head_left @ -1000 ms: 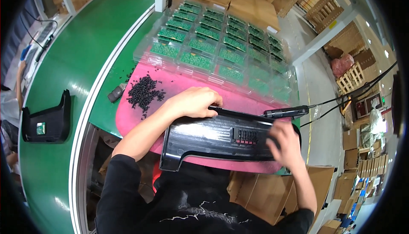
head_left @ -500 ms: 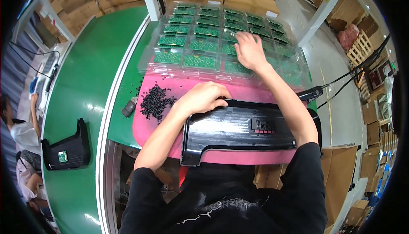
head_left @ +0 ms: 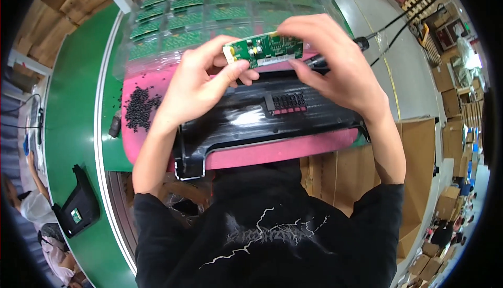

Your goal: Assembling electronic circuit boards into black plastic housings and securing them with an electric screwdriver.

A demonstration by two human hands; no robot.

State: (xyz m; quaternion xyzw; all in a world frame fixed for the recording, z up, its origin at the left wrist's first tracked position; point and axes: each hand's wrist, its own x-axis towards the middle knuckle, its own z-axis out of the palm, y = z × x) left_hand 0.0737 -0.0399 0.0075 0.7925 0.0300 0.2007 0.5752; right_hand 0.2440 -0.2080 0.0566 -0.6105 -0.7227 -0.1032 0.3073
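Observation:
A green circuit board with a white connector at its left end is held up over a long black plastic shell. My left hand is closed on the connector end, its thumb across the lower edge. The fingers of my right hand curl over the board's right end, thumb below. The shell lies on a pink mat, its slotted grille below the board. Behind my right hand, a black tool with a cable is partly hidden.
Clear plastic trays of green boards stand at the back. Small black screw-like parts are heaped on the mat's left. A dark block lies beside it. Another black shell rests on the green bench; people work further left.
My right hand has come back from the trays with a circuit board. My left hand has left the shell's edge and taken the board's other end. The view has shifted.

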